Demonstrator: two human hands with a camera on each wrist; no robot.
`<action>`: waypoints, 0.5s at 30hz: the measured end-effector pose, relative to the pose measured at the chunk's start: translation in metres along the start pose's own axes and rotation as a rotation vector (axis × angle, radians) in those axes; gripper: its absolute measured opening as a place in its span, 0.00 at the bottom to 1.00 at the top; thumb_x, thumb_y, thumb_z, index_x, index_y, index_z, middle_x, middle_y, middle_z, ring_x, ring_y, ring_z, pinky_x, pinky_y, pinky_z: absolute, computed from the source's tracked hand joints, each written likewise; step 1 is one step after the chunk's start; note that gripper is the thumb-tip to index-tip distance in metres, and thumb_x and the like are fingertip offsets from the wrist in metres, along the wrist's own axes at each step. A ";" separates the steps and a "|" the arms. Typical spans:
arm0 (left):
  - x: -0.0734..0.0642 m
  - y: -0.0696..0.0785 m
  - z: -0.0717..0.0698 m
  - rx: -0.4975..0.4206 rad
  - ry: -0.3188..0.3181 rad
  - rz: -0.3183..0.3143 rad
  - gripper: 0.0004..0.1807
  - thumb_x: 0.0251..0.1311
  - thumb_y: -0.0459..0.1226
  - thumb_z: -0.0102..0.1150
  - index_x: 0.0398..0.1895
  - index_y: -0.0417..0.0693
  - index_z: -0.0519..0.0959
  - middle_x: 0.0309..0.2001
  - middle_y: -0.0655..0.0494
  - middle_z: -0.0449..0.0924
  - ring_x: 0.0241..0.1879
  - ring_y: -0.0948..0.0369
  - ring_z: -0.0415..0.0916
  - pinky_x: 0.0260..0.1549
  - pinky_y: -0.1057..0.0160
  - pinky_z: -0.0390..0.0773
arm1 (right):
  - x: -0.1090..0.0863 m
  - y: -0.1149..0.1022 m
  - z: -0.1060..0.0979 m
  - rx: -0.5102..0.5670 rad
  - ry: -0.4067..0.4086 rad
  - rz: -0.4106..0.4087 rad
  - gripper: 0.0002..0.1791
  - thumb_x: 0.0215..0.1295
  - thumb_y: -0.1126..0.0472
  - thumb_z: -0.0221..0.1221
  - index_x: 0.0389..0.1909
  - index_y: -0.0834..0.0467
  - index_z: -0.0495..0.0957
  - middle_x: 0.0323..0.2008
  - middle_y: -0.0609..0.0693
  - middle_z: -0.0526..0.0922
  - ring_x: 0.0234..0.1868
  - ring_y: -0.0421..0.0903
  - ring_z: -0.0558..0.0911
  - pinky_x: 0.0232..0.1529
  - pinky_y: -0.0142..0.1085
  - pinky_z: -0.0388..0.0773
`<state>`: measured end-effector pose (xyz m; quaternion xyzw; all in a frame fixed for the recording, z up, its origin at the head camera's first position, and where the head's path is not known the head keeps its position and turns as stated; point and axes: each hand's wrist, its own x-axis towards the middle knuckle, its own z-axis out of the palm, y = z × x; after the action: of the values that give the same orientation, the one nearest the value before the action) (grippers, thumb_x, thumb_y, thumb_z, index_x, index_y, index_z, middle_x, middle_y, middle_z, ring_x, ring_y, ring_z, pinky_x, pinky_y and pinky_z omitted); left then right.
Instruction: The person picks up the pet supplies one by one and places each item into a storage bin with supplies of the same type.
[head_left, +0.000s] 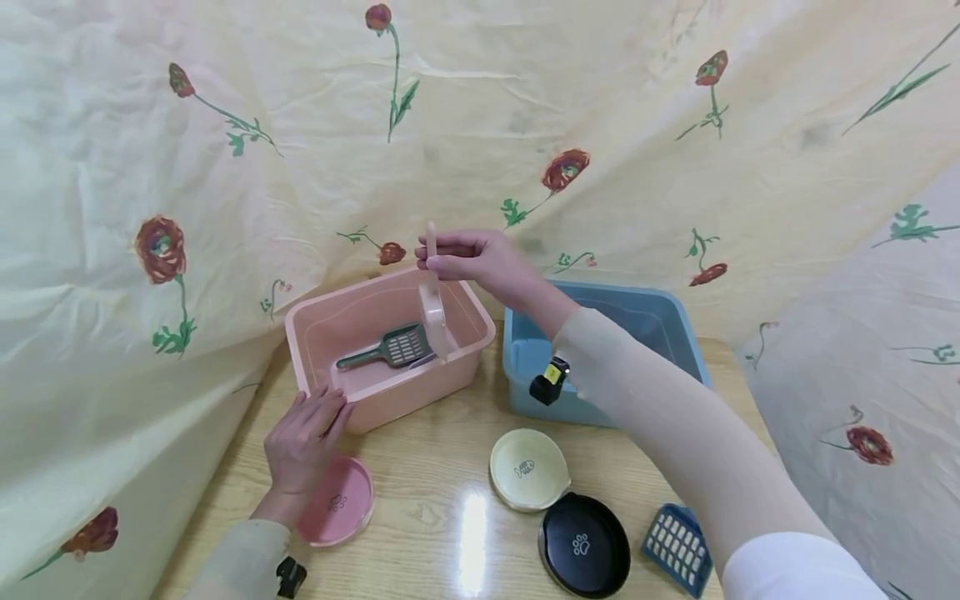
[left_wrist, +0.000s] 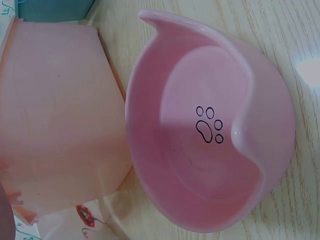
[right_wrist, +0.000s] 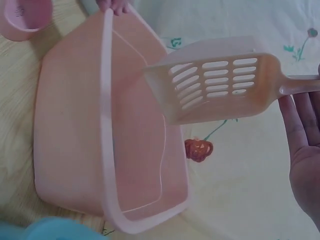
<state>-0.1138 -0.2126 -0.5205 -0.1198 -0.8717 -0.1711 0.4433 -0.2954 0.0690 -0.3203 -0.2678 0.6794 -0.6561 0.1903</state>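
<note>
My right hand (head_left: 472, 258) pinches the handle of a pale pink slotted litter scoop (right_wrist: 225, 114), held upright with its head down over the pink litter box (head_left: 420, 396). In the right wrist view the scoop's slots face the camera. Inside the box lies a dark green litter scoop (head_left: 360, 358). My left hand (head_left: 303, 437) grips the rim at the box's near left corner, fingers over the edge. Under that wrist, a pink pet bowl (left_wrist: 200, 165) with a paw print stands on the table, close beside the box.
Right of the pink box stands a blue litter box (head_left: 562, 408), partly behind my right forearm. Nearer me are a cream bowl (head_left: 525, 446) with a fish print, a black bowl (head_left: 588, 575) and a blue slotted scoop (head_left: 678, 546). Flowered cloth (head_left: 465, 108) hangs behind and at the sides.
</note>
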 end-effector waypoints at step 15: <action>0.000 0.000 0.003 -0.047 0.103 0.031 0.21 0.78 0.50 0.61 0.38 0.42 0.91 0.40 0.46 0.93 0.42 0.43 0.92 0.47 0.36 0.87 | 0.038 0.043 0.014 0.038 0.076 0.022 0.23 0.74 0.72 0.64 0.67 0.71 0.77 0.62 0.68 0.83 0.58 0.48 0.88 0.67 0.52 0.81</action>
<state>-0.1166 -0.2115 -0.5220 -0.1344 -0.8415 -0.1906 0.4873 -0.3221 0.0347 -0.3605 -0.2317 0.6765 -0.6764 0.1765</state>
